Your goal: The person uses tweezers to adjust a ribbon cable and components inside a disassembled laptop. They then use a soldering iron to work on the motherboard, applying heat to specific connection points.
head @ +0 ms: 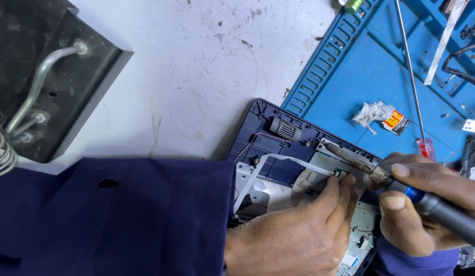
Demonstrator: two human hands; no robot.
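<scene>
Your right hand (426,204) has a closed grip on a soldering iron (401,186) by its grey and blue handle, the browned tip angled up-left over the opened dark blue device (270,135). Your left hand (299,230) rests flat on the device's inner plate, fingertips (345,184) pressing beside a small connector; it grasps nothing. A white ribbon cable (278,158) arcs just above that hand. The device lies partly on the white table (196,66), partly on a blue work mat (360,76).
</scene>
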